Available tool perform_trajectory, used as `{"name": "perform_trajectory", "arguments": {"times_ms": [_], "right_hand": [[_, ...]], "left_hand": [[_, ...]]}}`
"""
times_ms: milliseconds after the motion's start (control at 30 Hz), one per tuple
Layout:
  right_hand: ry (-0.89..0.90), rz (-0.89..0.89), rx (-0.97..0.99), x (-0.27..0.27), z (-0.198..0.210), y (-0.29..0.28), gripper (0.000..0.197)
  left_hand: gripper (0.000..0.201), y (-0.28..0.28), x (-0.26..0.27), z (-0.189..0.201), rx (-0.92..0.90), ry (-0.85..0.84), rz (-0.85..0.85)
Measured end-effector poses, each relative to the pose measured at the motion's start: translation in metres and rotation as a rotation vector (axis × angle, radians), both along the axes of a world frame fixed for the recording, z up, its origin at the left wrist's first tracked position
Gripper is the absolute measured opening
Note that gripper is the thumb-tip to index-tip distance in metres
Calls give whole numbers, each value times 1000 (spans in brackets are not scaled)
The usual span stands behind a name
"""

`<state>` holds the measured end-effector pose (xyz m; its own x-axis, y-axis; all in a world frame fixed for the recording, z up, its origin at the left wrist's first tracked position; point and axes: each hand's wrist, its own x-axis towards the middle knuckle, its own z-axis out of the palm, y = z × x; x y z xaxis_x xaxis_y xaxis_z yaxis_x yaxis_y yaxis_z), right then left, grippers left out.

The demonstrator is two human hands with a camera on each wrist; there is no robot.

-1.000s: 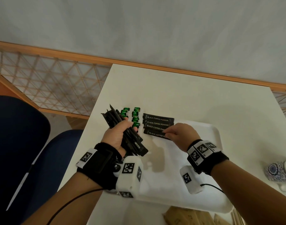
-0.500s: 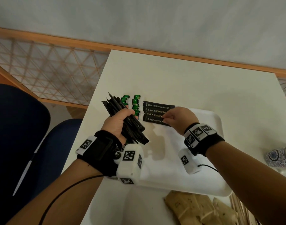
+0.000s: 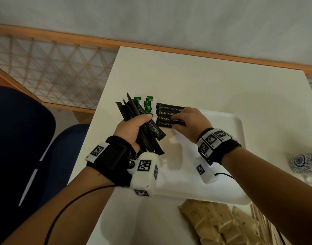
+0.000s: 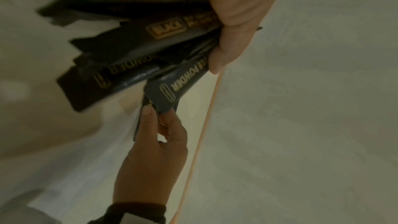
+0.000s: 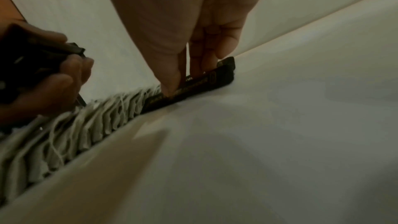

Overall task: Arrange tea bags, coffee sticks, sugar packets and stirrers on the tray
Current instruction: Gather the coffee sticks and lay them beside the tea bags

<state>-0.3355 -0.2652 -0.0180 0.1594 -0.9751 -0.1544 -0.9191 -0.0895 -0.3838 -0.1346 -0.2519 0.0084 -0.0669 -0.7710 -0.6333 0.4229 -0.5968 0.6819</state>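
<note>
My left hand (image 3: pixel 142 121) grips a fanned bundle of black coffee sticks (image 3: pixel 144 131) just left of the white tray (image 3: pixel 226 156); the grip also shows in the left wrist view (image 4: pixel 232 23). Several black coffee sticks (image 3: pixel 165 113) lie side by side in the tray's far left corner. My right hand (image 3: pixel 180 119) spans that row, thumb at the near stick, fingers at the far one, pinching them together (image 5: pixel 185 77). Tea bags (image 3: pixel 148 103) with green tags lie in a row left of the sticks, their white bags (image 5: pixel 86 125) overlapping.
Brown sugar packets (image 3: pixel 213 223) are heaped on the table in front of the tray, with wooden stirrers (image 3: pixel 261 221) to their right. A blue patterned cup (image 3: pixel 304 163) stands at the right edge. A blue chair (image 3: pixel 19 138) is left of the table.
My right hand has moved from the nearest coffee stick to span the whole row. The left hand keeps its bundle and has hardly moved.
</note>
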Motion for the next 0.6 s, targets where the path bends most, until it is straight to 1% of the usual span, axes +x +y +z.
{"name": "perform_trajectory", "arguments": {"times_ms": [67, 133, 200, 267, 300, 333, 400, 433, 467, 600], "right_hand": [[-96, -24, -43, 2, 5, 3, 29], [-233, -35, -83, 8, 16, 8, 23], [-415, -53, -6, 16, 31, 18, 21], [-600, -76, 107, 24, 39, 29, 14], [-667, -85, 133, 26, 41, 34, 10], [-720, -94, 137, 27, 40, 38, 11], [-784, -117, 148, 26, 38, 43, 16], [-790, -130, 168, 24, 38, 45, 15], [-787, -133, 192, 23, 38, 47, 15], [-768, -138, 262, 23, 35, 54, 29]], "left_hand": [[17, 3, -2, 1, -18, -28, -25], [22, 6, -4, 0, -43, -57, -38], [27, 10, -8, -1, -64, -66, -55], [31, 15, -11, 0, -75, -66, -77], [30, 18, -13, 1, -74, -64, -80], [29, 20, -14, 1, -66, -61, -82], [27, 23, -15, 2, -48, -64, -101], [27, 25, -15, 2, -42, -73, -110], [26, 27, -15, 2, -39, -80, -112], [27, 30, -16, 3, -16, -56, -114]]}}
